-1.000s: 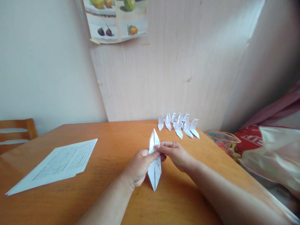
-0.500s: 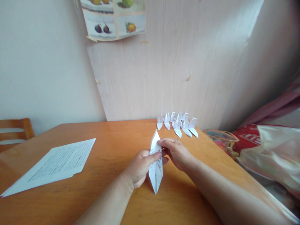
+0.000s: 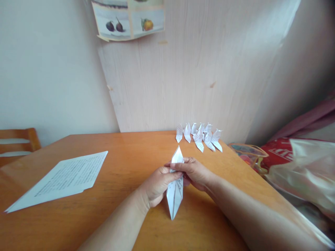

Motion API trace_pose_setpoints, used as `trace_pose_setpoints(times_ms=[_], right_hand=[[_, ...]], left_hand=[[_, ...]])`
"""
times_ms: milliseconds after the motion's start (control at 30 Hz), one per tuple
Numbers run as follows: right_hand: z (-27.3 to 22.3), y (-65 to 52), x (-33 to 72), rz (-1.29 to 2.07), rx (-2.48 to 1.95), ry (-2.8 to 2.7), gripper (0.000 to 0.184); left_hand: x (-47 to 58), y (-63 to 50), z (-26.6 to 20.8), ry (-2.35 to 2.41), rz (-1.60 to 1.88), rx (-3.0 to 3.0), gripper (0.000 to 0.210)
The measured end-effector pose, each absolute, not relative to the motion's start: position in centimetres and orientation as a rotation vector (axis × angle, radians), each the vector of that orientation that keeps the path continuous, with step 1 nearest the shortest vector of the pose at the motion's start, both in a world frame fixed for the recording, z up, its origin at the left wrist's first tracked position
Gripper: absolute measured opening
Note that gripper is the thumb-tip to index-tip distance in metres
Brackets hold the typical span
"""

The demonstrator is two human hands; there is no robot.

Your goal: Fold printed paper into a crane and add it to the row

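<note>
Between the left grip and right grip, both pinching it with thumbs on top, is the paper: white, ink-marked, creased into a slim lozenge. Its long axis runs away from the person, far tip leaning slightly right. Beneath the grips lies the wooden counter; beyond them, pointed paper figures.

Head view: looks forward and down, close over table.
</note>
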State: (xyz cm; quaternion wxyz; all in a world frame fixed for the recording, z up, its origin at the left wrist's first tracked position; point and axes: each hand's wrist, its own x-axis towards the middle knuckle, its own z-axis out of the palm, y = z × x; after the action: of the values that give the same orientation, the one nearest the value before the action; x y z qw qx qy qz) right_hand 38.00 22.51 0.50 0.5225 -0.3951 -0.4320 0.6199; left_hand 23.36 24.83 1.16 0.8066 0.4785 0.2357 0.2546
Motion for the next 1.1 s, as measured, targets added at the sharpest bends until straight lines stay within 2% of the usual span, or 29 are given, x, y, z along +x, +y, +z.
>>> trace_pose_setpoints(times_ms=[200, 400, 600, 767, 900, 1100], right_hand=[[0.8, 22.6, 38.4, 1.500, -0.926, -0.968, 0.024], [1.6, 23.4, 40.1, 1.290, -0.847, -0.806, 0.021], [1.6, 24.2, 41.5, 1.246, -0.935, -0.770, 0.030], [0.7, 23.6, 40.4, 1.232, -1.057, -0.970, 0.038], [0.7, 22.7, 38.9, 1.325, -1.041, -1.199, 0.040], [0.5, 22.6, 38.3, 1.295, -1.052, -1.212, 0.034]], left_hand=[[23.0, 24.8, 1.1, 0.538, 0.470, 1.060, 0.032], [22.6, 24.5, 0.9, 0.626, 0.355, 1.143, 0.037], [22.5, 25.6, 1.5, 0.646, 0.622, 0.933, 0.030], [22.0, 27.1, 2.2, 0.655, 0.897, 0.740, 0.022], [21.8, 27.6, 2.0, 0.608, 0.874, 0.715, 0.022], [22.0, 27.5, 1.5, 0.509, 0.807, 0.787, 0.024]])
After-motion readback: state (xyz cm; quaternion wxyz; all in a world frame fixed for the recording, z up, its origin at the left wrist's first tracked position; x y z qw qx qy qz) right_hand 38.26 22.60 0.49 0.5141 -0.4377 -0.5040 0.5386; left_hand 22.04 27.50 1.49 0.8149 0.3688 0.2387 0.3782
